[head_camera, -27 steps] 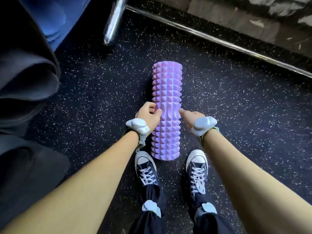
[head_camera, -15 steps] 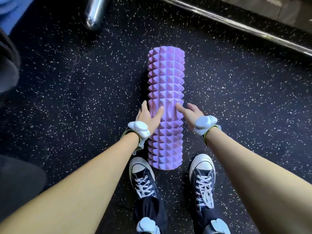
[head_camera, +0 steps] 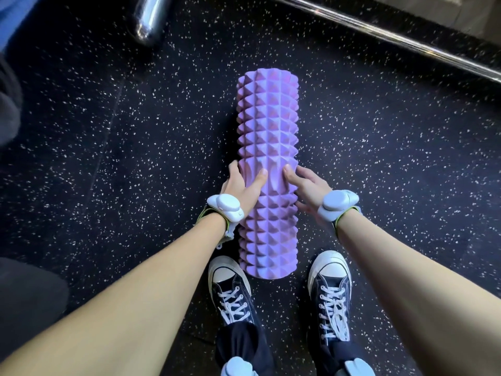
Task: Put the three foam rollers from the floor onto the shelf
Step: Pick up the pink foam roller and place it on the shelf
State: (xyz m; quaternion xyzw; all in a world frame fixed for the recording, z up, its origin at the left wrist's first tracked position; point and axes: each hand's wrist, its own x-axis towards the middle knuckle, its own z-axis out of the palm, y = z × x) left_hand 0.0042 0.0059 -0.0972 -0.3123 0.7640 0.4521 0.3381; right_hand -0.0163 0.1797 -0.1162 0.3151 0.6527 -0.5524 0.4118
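A purple spiked foam roller lies lengthwise on the black speckled floor, its near end between my two shoes. My left hand clasps its left side near the middle, thumb on top. My right hand presses against its right side, fingers spread along the spikes. Both wrists wear white devices. No other roller and no shelf are in view.
A chrome tube ends at the top left, and a long chrome bar runs diagonally across the top right. Dark fabric lies at the left edge. My black-and-white shoes stand at the roller's near end.
Both hands have closed in on the roller's sides from lighter contact; the left thumb now lies over the top. The view has dropped closer to the floor.
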